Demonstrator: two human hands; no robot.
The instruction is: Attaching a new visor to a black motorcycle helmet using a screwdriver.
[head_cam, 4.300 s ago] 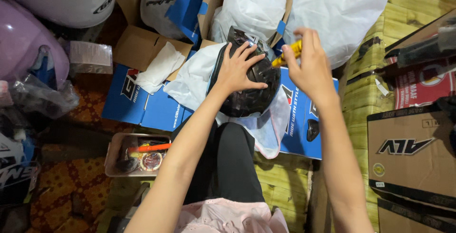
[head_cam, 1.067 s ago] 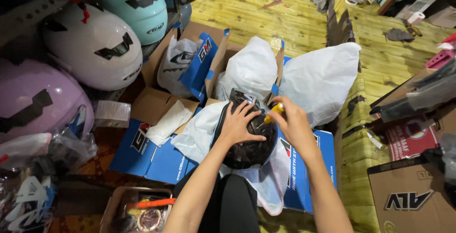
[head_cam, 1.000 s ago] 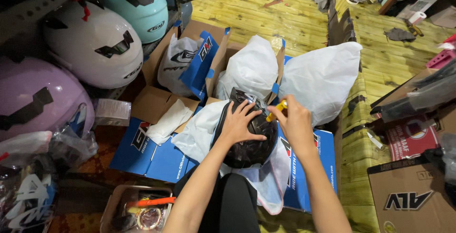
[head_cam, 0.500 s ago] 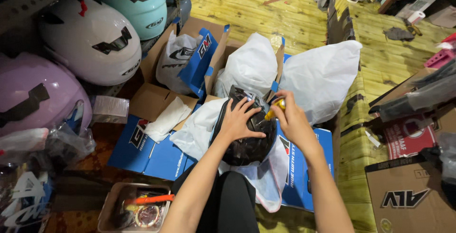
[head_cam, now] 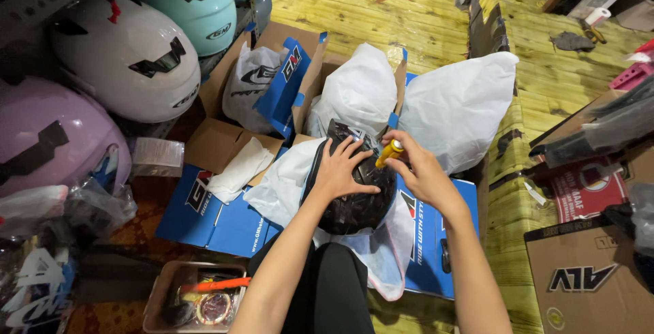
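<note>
A glossy black helmet point(head_cam: 354, 204) rests on my lap over a white cloth bag point(head_cam: 279, 184) and a flattened blue box point(head_cam: 225, 221). My left hand point(head_cam: 340, 170) lies spread flat on top of the helmet, pressing it down. My right hand point(head_cam: 419, 170) grips a screwdriver with a yellow handle point(head_cam: 390, 151), its tip pointed down at the helmet's upper right side. The tip itself is hidden behind my fingers.
White point(head_cam: 129, 68), teal point(head_cam: 194, 0) and lilac point(head_cam: 51, 136) helmets sit on the left. Two bagged helmets point(head_cam: 463, 105) stand in open cartons ahead. A small tray of tools point(head_cam: 197, 296) lies lower left; brown cartons point(head_cam: 593, 272) stand at right.
The view has tilted slightly. My right hand with the screwdriver has shifted a little along the helmet's edge; my left hand stays pressed on the helmet.
</note>
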